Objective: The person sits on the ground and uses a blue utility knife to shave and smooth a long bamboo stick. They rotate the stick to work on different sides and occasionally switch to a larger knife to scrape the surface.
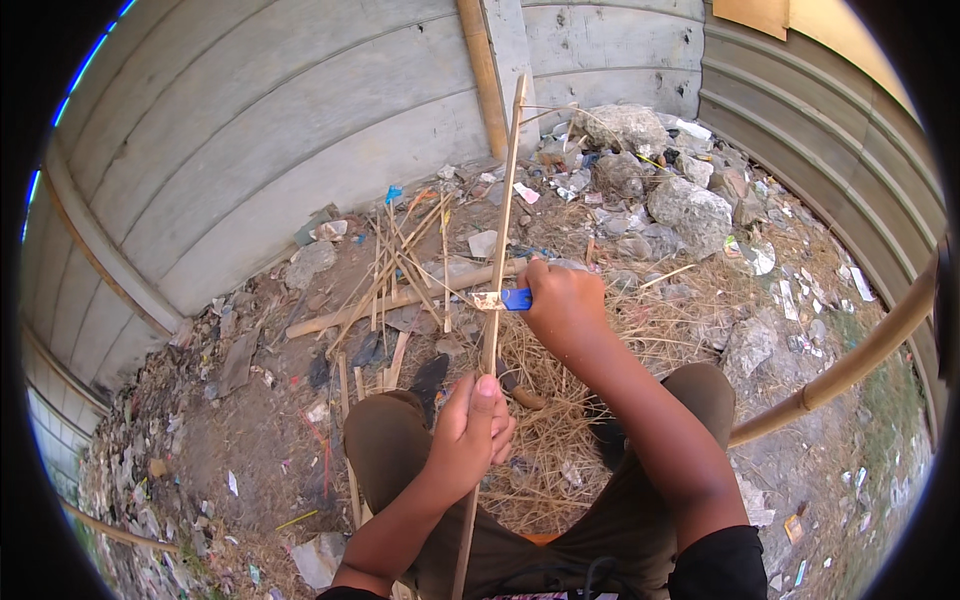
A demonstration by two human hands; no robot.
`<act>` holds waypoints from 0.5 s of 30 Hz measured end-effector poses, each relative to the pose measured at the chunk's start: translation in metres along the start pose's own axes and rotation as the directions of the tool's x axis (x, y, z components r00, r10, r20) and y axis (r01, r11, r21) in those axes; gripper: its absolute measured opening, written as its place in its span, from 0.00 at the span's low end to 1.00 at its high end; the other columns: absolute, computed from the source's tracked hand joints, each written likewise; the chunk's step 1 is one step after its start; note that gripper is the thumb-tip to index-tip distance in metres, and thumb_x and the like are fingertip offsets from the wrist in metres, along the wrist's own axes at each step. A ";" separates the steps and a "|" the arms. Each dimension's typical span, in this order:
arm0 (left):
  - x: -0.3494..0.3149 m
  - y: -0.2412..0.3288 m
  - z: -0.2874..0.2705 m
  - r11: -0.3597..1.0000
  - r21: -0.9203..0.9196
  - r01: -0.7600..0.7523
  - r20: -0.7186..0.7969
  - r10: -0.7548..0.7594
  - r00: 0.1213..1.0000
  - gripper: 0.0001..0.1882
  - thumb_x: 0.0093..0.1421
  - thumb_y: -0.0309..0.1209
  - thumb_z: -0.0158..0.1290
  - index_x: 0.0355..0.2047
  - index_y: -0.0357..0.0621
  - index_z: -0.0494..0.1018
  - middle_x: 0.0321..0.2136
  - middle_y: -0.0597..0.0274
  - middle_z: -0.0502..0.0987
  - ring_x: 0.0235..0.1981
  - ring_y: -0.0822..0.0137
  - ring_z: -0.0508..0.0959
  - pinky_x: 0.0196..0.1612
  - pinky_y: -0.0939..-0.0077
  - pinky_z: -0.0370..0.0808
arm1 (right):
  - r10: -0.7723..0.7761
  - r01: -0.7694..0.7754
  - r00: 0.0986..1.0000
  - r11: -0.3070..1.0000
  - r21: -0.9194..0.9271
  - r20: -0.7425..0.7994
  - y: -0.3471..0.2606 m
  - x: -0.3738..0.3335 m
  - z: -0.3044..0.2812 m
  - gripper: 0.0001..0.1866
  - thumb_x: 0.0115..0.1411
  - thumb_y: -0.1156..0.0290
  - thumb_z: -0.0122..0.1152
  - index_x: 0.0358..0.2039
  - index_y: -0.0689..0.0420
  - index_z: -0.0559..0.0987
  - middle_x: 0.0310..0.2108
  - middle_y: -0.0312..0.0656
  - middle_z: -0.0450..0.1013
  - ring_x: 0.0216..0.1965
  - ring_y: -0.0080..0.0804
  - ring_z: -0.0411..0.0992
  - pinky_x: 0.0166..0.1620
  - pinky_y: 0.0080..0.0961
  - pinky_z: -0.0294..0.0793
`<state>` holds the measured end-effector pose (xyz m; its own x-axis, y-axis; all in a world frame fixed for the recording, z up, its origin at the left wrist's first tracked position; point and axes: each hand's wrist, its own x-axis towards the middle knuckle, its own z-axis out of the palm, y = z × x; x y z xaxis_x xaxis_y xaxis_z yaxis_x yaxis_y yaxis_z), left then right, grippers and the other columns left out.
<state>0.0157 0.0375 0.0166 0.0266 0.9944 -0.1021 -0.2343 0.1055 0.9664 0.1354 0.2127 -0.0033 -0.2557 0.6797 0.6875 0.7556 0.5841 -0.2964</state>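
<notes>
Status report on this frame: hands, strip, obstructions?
Left hand gripping bamboo strip. Right hand holding blue-handled knife across it. Nothing visibly in the way.

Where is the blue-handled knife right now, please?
In the head view, the knife is near the centre, in the right hand, its blade across the long strip above the left hand.

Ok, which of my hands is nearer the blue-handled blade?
Right. Your right hand holds the blue-handled blade; your left hand is apart from it, closer to your body, gripping the wooden strip.
</notes>
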 end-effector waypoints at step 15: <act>-0.031 -0.035 0.026 0.879 0.462 -0.118 0.224 0.014 0.975 0.17 0.75 0.43 0.37 0.34 0.45 0.56 0.19 0.70 0.60 0.16 0.80 0.61 0.18 0.83 0.63 | 0.683 -0.677 0.731 0.724 -0.133 0.000 0.102 0.064 -0.059 0.12 0.57 0.68 0.57 0.34 0.62 0.84 0.34 0.57 0.80 0.38 0.54 0.81 0.41 0.46 0.79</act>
<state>0.0484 0.0025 -0.0077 0.2403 0.9701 -0.0335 0.2397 -0.0259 0.9705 0.2316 0.2898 0.0494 0.3290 0.8953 0.3003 0.8006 -0.0958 -0.5915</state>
